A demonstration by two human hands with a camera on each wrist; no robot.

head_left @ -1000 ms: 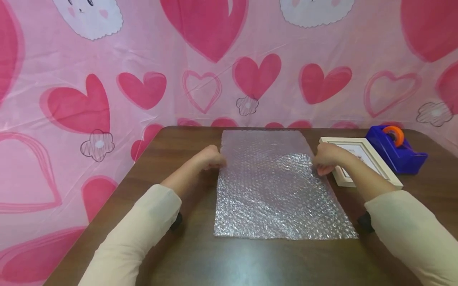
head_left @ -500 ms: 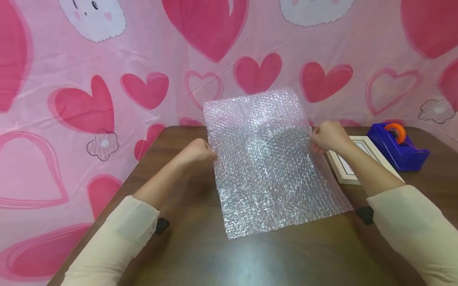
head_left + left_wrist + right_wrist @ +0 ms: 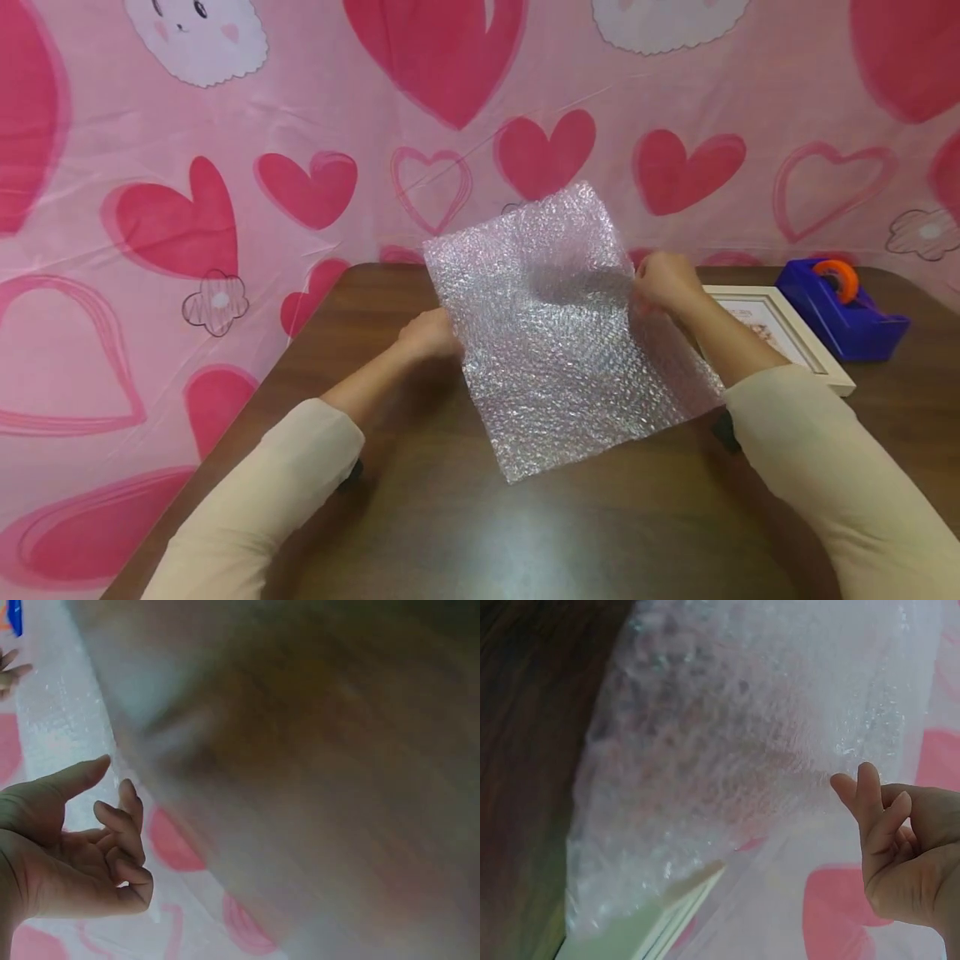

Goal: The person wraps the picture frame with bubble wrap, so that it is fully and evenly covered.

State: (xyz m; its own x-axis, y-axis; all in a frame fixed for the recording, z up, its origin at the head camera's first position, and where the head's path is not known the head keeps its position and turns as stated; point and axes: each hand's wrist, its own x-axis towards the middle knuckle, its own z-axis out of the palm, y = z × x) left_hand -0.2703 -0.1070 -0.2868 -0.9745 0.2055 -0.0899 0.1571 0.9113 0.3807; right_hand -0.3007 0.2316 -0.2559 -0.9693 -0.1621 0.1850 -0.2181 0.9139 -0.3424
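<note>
A sheet of bubble wrap (image 3: 540, 367) is raised at a tilt over the table, its far end against the pink backdrop in the head view. My right hand (image 3: 663, 283) pinches its right edge between thumb and fingers; in the right wrist view this hand (image 3: 900, 855) has its fingertips together at the wrap. The left hand (image 3: 431, 333) is at the left edge, its fingertips hidden behind the sheet in the head view. In the left wrist view its thumb (image 3: 82, 776) and loosely curled fingers (image 3: 124, 825) stand slightly apart beside the wrap (image 3: 64, 705).
On the brown wooden table (image 3: 420, 533), a cream picture frame (image 3: 832, 375) lies to the right, partly behind the right arm. Beyond it stands a blue tape dispenser (image 3: 840, 321) with an orange roll (image 3: 843, 279). A pink heart-print cloth (image 3: 315, 92) hangs behind.
Both hands have lifted the bubble wrap from the table. It has tilted and turned, its near edge swinging up on the right. The left hand has slipped partly behind the sheet.
</note>
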